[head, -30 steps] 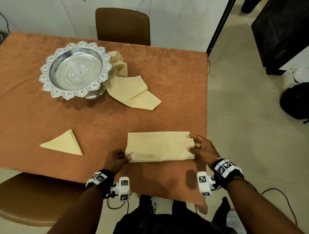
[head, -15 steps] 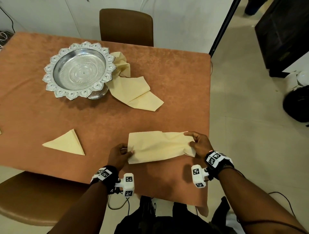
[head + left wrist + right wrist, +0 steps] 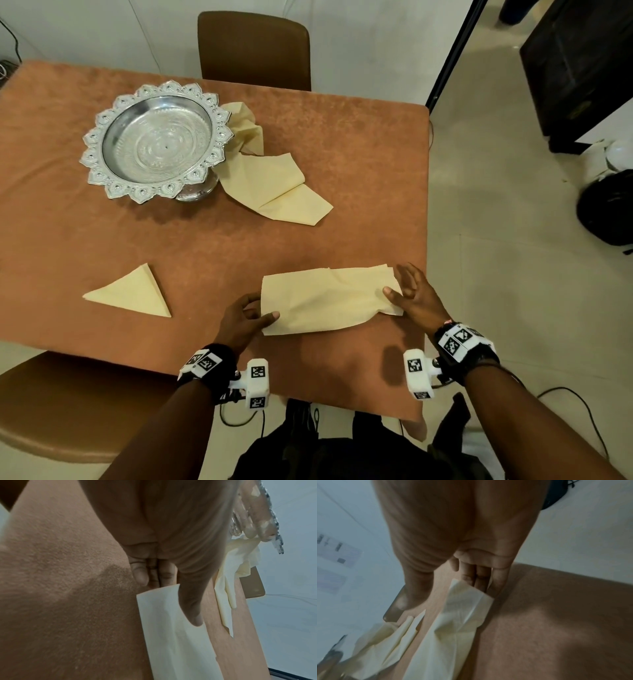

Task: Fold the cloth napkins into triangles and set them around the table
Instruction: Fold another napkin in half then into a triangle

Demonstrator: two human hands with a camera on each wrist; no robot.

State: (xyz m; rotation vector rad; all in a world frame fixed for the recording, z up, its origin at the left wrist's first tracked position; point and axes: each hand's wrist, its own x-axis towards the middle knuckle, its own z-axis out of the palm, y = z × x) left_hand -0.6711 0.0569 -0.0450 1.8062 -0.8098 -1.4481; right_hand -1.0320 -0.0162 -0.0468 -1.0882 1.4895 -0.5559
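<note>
On the bench, a folded triangle napkin lies at the left. The left hand pinches the rectangular napkin (near bench edge) at its left end; the right hand, grip clamped, thumb on top, pinches its right end.

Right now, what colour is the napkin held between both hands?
Pale cream-yellow, plain, no pattern. The napkin shows best in the head view.

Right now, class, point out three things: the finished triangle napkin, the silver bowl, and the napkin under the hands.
triangle napkin (image 3: pixel 132 295), head view, middle of its top face.
silver bowl (image 3: pixel 89 138), head view, left scalloped rim.
napkin under the hands (image 3: pixel 325 301), head view, centre of the folded cloth.
</note>
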